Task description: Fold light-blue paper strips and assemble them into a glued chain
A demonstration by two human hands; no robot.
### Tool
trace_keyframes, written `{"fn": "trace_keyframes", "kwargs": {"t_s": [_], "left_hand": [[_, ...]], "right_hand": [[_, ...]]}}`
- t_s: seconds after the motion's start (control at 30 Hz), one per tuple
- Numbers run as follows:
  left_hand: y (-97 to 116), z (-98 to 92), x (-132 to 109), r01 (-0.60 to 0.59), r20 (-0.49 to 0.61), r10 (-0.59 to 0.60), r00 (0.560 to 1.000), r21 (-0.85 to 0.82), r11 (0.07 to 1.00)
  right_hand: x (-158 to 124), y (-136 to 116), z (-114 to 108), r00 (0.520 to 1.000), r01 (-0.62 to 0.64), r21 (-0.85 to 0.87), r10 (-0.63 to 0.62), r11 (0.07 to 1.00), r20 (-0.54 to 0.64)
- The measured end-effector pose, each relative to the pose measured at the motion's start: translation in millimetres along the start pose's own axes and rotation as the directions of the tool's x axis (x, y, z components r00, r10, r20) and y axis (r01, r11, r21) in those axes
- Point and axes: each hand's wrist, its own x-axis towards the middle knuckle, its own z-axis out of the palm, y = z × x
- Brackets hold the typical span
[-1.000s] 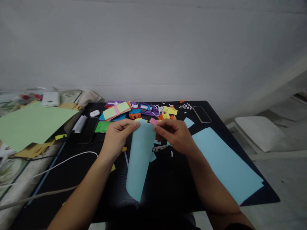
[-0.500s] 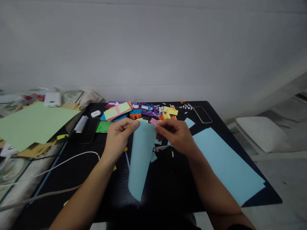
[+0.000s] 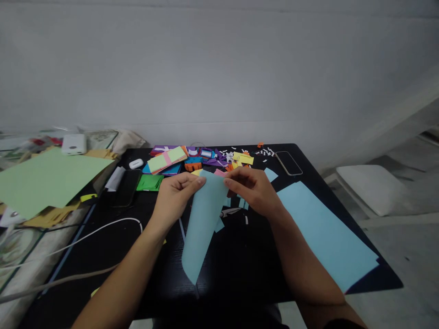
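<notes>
A light blue sheet of paper (image 3: 204, 228), curled lengthwise, hangs between my hands above the black table. My left hand (image 3: 174, 196) pinches its upper left corner between thumb and fingers. At the upper right corner my right hand (image 3: 255, 192) pinches the paper too, its fingertips partly hidden behind the edge. Just behind the sheet lie scissors (image 3: 230, 212), only partly visible, and small blue paper scraps (image 3: 219, 225). Larger light blue sheets (image 3: 325, 233) lie beside my right forearm.
Colourful paper pieces (image 3: 168, 160) and cut scraps (image 3: 224, 157) cover the table's back. A phone (image 3: 288, 163) lies back right, another dark phone (image 3: 126, 187) at left near an earbud case (image 3: 136, 163). A white cable (image 3: 103, 226) crosses the left side. Green paper (image 3: 51, 176) lies far left.
The blue sheet's top has shifted slightly right, and its lower end has swung a little left. My left hand has moved slightly right and down; both hands keep their pinch.
</notes>
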Motion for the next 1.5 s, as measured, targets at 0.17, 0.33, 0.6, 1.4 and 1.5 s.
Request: {"fn": "trace_keyframes", "kwargs": {"t_s": [0.17, 0.33, 0.6, 1.4, 1.5], "left_hand": [[-5.7, 13.8, -6.2, -0.004, 0.132, -0.005, 0.991, 0.071, 0.997], [-9.2, 17.1, -5.7, -0.010, 0.181, -0.013, 0.983, 0.122, 0.992], [-1.0, -22.3, 14.5, 0.030, 0.146, -0.050, 0.988, 0.134, 0.991], [15.3, -28.9, 5.3, -0.029, 0.194, 0.000, 0.981, 0.149, 0.988], [18.3, -28.1, 4.1, -0.073, 0.130, 0.060, 0.990, 0.104, 0.992]], "right_hand": [[4.3, 7.9, 10.1, 0.999, 0.045, -0.167, -0.048, 0.985, -0.011], [12.3, 17.5, -1.7, 0.977, 0.073, -0.181, -0.106, 0.981, -0.186], [26.9, 36.0, -50.6, 0.815, 0.086, -0.041, -0.094, 0.995, -0.572], [9.9, 29.8, 21.8, 0.997, -0.073, 0.120, 0.070, 0.990, 0.030], [9.1, 23.5, 15.7, 0.996, -0.085, 0.213, 0.078, 0.973, 0.041]]}}
